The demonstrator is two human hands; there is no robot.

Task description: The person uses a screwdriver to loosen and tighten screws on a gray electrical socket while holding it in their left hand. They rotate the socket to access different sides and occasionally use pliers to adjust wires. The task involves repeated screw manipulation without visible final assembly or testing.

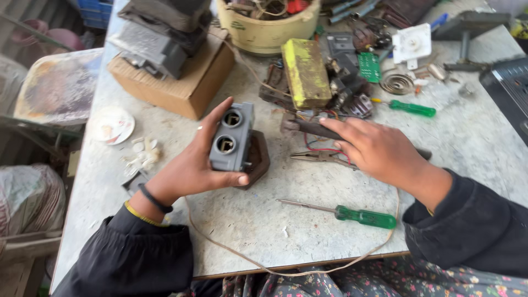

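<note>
Centrally, left hand [190, 165] clasping a grey two-socket housing [232, 137], fingers wrapped around it, right hand [379, 151] spread flat over pliers [319, 157], green screwdriver [352, 214] lower centre.

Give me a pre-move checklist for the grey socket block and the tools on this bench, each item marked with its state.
1. Left hand grips the grey socket block: ok.
2. Block's two round openings face the camera: ok.
3. Right hand holds a tool: not ok; it lies flat over the pliers.
4. Near green screwdriver lies free: ok.
5. Tan cord stays on the table: not ok; it loops past the front edge.
6. Wiring inside block: cannot tell.
</note>
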